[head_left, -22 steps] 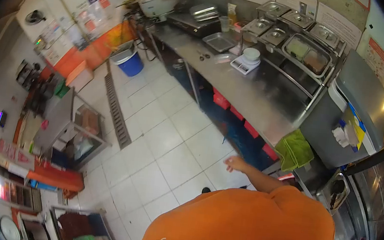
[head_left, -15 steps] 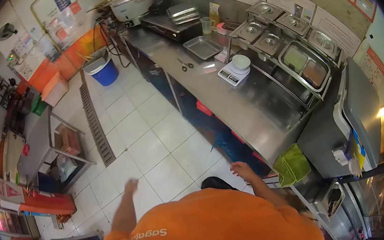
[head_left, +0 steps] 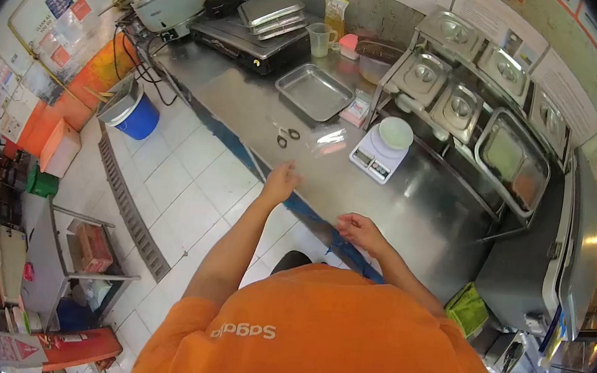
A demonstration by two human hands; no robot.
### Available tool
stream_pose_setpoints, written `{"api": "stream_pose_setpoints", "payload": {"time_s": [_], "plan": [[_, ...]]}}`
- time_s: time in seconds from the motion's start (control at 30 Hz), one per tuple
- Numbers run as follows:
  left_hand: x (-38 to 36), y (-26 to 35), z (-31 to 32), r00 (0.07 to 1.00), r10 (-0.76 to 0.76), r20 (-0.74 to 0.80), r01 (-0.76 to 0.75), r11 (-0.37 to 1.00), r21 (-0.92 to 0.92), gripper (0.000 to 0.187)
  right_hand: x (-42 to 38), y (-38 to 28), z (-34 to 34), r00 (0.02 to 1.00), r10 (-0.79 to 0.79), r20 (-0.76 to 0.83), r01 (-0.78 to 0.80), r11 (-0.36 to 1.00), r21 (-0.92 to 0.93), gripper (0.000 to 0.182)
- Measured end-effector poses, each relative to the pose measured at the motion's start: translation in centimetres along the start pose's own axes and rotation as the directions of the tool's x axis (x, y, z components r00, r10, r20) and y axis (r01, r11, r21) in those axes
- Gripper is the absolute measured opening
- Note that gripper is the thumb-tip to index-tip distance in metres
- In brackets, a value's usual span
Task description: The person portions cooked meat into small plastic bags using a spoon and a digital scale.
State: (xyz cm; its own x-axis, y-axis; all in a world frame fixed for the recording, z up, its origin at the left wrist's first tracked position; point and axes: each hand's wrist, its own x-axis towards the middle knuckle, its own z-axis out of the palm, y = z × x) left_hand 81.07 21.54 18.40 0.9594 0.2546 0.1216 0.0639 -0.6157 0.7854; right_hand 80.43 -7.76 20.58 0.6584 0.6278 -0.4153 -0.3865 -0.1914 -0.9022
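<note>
Reaching across the worktop (head_left: 431,216) is best done slowly: the left hand (head_left: 283,182), spread or closed not discernible, is held near the worktop's scissors (head_left: 284,137); the right hand (head_left: 359,232), loosely spread, empty, is best guided clear of the scale (head_left: 371,159).

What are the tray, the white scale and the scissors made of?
Tray: shiny grey metal, perhaps steel, since it reflects light.
Scale: probably smooth white plastic, judging by its even colour.
Scissors: dark handles, maybe plastic; blades too faint to tell.
</note>
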Motion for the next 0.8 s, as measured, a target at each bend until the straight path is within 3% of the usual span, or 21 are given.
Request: {"api": "stream_pose_setpoints", "payload": {"time_s": [0.07,0.13,0.17,0.23,0.27,0.4,0.47,0.5,0.57,0.6,0.67,0.77,0.8], "plan": [[5.0,-0.3,1.0,0.997,0.061,0.042,-0.061,0.998,-0.003,0.049,2.2,-2.1,-0.6,1.000,-0.018,-0.014,0.019,0.999,0.035,0.034],[9.9,-2.4,2.6,0.949,0.294,0.116,-0.316,0.886,0.339,0.053,3.9,-3.6,-1.0,0.994,-0.075,-0.076,0.079,0.995,0.063,0.034],[11.6,-3.1,3.1,0.939,0.315,0.138,-0.344,0.878,0.334,0.053,4.8,-3.3,-1.4,0.991,-0.082,-0.102,0.091,0.993,0.077,0.034],[14.5,-3.6,3.6,0.891,0.341,0.299,-0.451,0.736,0.505,0.041,5.9,-2.4,-2.3,0.964,-0.073,-0.257,0.056,0.996,-0.073,0.034],[15.3,-1.4,2.5,0.893,0.221,0.393,-0.414,0.748,0.519,0.028,6.0,-2.3,-2.2,0.933,-0.139,-0.332,0.113,0.989,-0.095,0.034],[18.3,-3.2,3.1,0.820,0.340,0.460,-0.539,0.727,0.425,0.017,5.2,-2.4,-1.3,0.849,-0.030,-0.528,0.083,0.994,0.078,0.036],[18.1,-2.0,1.4,0.865,0.203,0.460,-0.269,0.960,0.082,0.020,5.2,-3.8,-0.7,0.803,0.015,-0.596,0.042,0.996,0.081,0.035],[17.9,-0.7,0.7,0.847,0.187,0.498,-0.256,0.964,0.072,0.020,5.4,-4.6,-0.2,0.767,0.032,-0.641,0.020,0.997,0.074,0.035],[18.2,2.1,-0.9,0.879,0.189,0.438,-0.133,0.979,-0.157,0.024,6.8,-5.5,0.7,0.749,0.005,-0.663,0.089,0.990,0.107,0.036],[18.4,2.9,-1.4,0.863,0.192,0.467,-0.133,0.979,-0.157,0.024,7.6,-6.5,1.3,0.735,0.026,-0.678,0.084,0.988,0.129,0.036],[19.2,4.5,-2.0,0.804,0.274,0.527,-0.129,0.946,-0.296,0.024,9.3,-8.9,2.5,0.758,-0.088,-0.646,0.225,0.965,0.132,0.037],[19.7,5.7,-2.0,0.725,0.364,0.584,-0.214,0.926,-0.311,0.024,11.5,-11.8,3.1,0.769,-0.067,-0.636,0.208,0.967,0.150,0.038],[19.8,5.9,-2.0,0.717,0.373,0.589,-0.218,0.923,-0.318,0.024,12.3,-12.3,3.1,0.731,-0.047,-0.681,0.245,0.949,0.198,0.033]]}}
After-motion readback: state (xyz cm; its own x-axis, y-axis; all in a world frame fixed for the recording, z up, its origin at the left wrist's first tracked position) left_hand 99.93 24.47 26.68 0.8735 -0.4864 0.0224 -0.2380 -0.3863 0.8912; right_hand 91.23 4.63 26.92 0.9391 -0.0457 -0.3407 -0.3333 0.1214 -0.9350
